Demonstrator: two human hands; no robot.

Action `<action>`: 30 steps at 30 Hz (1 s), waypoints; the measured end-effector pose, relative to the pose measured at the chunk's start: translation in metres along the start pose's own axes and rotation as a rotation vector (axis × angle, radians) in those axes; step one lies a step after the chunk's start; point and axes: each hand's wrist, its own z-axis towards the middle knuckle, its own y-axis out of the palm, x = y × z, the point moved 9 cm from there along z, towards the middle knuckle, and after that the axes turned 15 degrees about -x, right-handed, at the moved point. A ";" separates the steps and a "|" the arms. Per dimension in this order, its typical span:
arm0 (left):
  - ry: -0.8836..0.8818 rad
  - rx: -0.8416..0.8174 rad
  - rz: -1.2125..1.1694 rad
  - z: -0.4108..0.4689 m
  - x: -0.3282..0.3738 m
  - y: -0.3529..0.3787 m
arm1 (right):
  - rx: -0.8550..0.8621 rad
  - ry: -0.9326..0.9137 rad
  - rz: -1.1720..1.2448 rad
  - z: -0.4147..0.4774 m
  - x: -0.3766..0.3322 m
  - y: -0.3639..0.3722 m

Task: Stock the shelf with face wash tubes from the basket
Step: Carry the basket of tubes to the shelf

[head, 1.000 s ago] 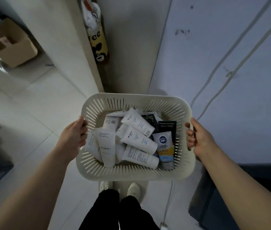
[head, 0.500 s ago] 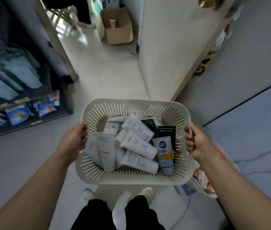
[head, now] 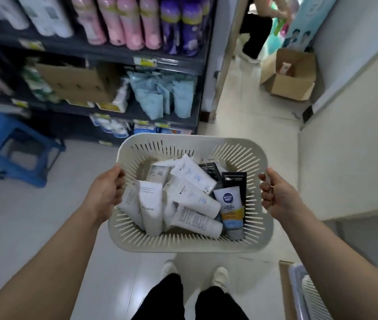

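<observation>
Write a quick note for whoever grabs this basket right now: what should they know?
Hands: the left hand grips the left rim of the basket; the right hand grips the right rim.
Things: the basket is held up over the floor, near the right end of the shelf. The face wash tubes lie piled inside, mostly white, with a Nivea Men tube at the right.
Done: the basket is at the shelf.
Left: no tube is out yet. Free a hand, then place the tubes on the shelf.
</observation>
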 end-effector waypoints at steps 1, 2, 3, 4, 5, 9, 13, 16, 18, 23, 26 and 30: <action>0.016 0.028 -0.025 -0.003 0.007 -0.020 | -0.021 0.011 -0.035 0.013 -0.005 0.024; 0.033 0.058 -0.052 -0.006 0.013 -0.041 | -0.045 0.025 -0.070 0.025 -0.009 0.048; 0.048 0.091 -0.081 -0.009 0.018 -0.061 | -0.070 0.039 -0.105 0.037 -0.014 0.072; 0.059 0.126 -0.108 -0.012 0.022 -0.080 | -0.098 0.055 -0.137 0.049 -0.018 0.097; 0.068 0.159 -0.133 -0.014 0.025 -0.098 | -0.124 0.070 -0.166 0.061 -0.022 0.121; 0.103 0.300 -0.236 -0.020 0.036 -0.166 | -0.220 0.127 -0.295 0.111 -0.032 0.217; 0.145 0.418 -0.324 -0.022 0.049 -0.222 | -0.337 0.174 -0.411 0.159 -0.039 0.312; 0.170 0.506 -0.387 -0.024 0.060 -0.259 | -0.442 0.213 -0.514 0.189 -0.045 0.383; 0.189 0.559 -0.435 -0.024 0.066 -0.282 | -0.525 0.230 -0.540 0.206 -0.047 0.429; 0.212 0.661 -0.514 -0.021 0.079 -0.328 | -0.620 0.275 -0.598 0.241 -0.043 0.522; 0.215 0.718 -0.542 -0.023 0.086 -0.360 | -0.648 0.282 -0.652 0.257 -0.037 0.574; 0.214 0.759 -0.563 -0.020 0.095 -0.410 | -0.684 0.316 -0.694 0.273 -0.020 0.638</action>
